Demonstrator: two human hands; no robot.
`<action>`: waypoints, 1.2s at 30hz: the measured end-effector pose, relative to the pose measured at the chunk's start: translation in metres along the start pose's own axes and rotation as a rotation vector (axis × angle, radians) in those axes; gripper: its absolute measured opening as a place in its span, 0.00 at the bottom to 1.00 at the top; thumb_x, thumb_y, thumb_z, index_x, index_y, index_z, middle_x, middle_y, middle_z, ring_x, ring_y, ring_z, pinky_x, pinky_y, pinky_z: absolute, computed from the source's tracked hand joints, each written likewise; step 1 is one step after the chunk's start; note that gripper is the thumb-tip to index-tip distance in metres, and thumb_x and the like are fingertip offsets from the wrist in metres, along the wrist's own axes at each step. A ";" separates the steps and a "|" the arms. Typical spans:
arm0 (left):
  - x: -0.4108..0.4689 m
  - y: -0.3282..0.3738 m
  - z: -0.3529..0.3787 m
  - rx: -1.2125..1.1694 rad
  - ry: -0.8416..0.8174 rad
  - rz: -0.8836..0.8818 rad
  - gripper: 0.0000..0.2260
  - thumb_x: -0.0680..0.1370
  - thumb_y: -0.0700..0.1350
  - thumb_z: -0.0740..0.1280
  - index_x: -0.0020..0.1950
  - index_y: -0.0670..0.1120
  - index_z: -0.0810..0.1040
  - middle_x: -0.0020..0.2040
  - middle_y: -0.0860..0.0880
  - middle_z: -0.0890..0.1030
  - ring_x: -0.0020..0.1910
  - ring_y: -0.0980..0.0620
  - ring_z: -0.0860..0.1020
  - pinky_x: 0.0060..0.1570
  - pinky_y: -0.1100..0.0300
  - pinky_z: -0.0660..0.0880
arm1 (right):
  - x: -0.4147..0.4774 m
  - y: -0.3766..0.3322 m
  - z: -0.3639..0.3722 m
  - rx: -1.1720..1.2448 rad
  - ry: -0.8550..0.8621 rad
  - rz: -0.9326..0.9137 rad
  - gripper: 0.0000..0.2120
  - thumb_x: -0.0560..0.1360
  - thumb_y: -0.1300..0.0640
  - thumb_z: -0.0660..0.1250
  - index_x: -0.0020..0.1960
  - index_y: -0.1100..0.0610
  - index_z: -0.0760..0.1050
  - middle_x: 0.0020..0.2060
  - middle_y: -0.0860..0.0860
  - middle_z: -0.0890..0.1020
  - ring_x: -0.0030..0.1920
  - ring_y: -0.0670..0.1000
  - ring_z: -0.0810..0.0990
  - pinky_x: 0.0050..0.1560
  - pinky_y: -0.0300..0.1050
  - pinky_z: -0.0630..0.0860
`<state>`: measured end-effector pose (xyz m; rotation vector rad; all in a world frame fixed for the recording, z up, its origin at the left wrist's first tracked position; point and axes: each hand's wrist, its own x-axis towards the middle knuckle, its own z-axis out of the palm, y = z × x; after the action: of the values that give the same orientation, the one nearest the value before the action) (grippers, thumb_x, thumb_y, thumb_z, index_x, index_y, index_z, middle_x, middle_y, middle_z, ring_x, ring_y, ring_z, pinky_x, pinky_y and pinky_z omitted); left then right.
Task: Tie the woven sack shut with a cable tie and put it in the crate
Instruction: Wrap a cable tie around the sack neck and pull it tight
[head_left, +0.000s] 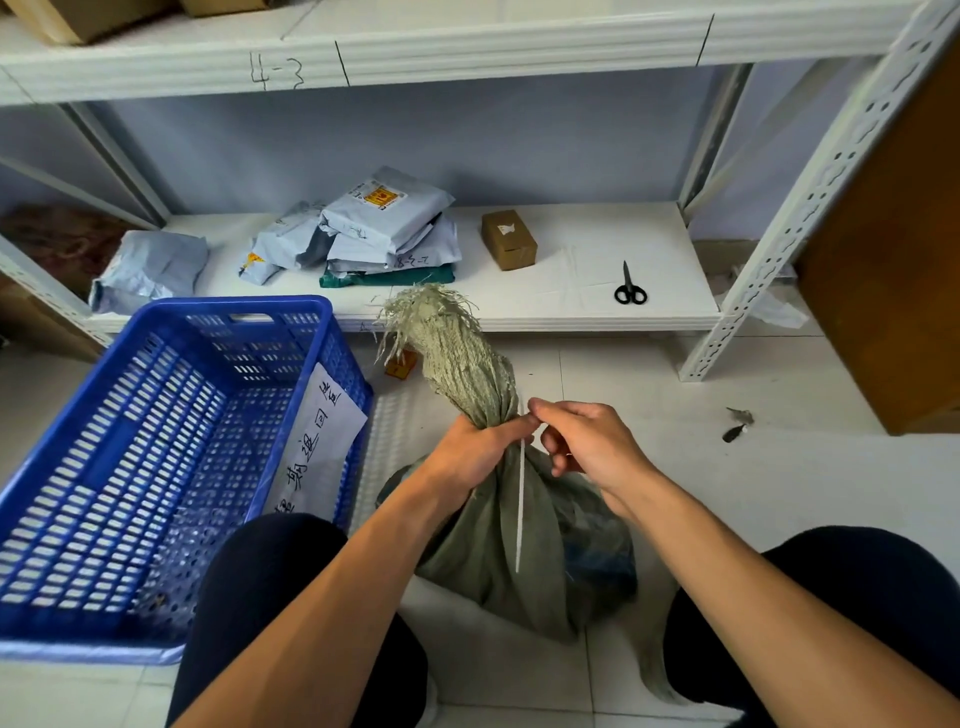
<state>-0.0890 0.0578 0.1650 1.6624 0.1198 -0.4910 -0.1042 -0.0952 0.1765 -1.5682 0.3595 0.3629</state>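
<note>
**Tiled floor below a low shelf: sack neck held, tie pinched**

Pale floor tiles (727, 493) carry the woven sack (493, 571), which stands between the person's knees, just right of the blue crate (249, 304) and outside it; its frayed mouth rises toward the shelf's front edge. The left hand (467, 452) grips the gathered neck with fingers curled round it; the right hand (587, 441) pinches the top of the white cable tie (520, 509), whose tail hangs down the sack's front. Whether the tie circles the neck cannot be told; fingers hide its head. One knee cuts off the crate's near right corner; a handwritten sheet (317, 441) leans inside its right wall. On the shelf (571, 244) lie scissors (629, 288) near the front right, a small cardboard box (509, 240) and stacked grey mailer bags (389, 228).
</note>
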 end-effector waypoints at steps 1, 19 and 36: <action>-0.001 0.000 0.001 0.023 -0.043 0.023 0.08 0.79 0.44 0.69 0.51 0.40 0.82 0.48 0.45 0.86 0.52 0.48 0.83 0.56 0.57 0.78 | 0.002 -0.001 0.000 0.009 -0.005 0.012 0.13 0.79 0.51 0.70 0.46 0.61 0.83 0.28 0.51 0.76 0.26 0.47 0.71 0.32 0.43 0.74; 0.013 -0.006 0.008 -0.218 -0.001 -0.142 0.20 0.81 0.61 0.62 0.41 0.46 0.74 0.36 0.46 0.76 0.40 0.47 0.75 0.49 0.51 0.73 | 0.010 -0.001 -0.010 0.073 -0.098 0.046 0.07 0.80 0.60 0.68 0.52 0.63 0.82 0.40 0.57 0.87 0.29 0.48 0.78 0.36 0.44 0.82; 0.022 -0.012 0.001 -0.215 -0.006 -0.162 0.21 0.80 0.63 0.62 0.44 0.46 0.74 0.33 0.48 0.76 0.37 0.48 0.76 0.50 0.50 0.73 | 0.006 0.004 -0.001 0.077 -0.106 0.052 0.06 0.80 0.62 0.68 0.54 0.64 0.81 0.43 0.60 0.88 0.32 0.50 0.81 0.39 0.43 0.84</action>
<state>-0.0743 0.0540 0.1454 1.4471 0.2945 -0.5848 -0.1004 -0.0966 0.1705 -1.4600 0.3282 0.4655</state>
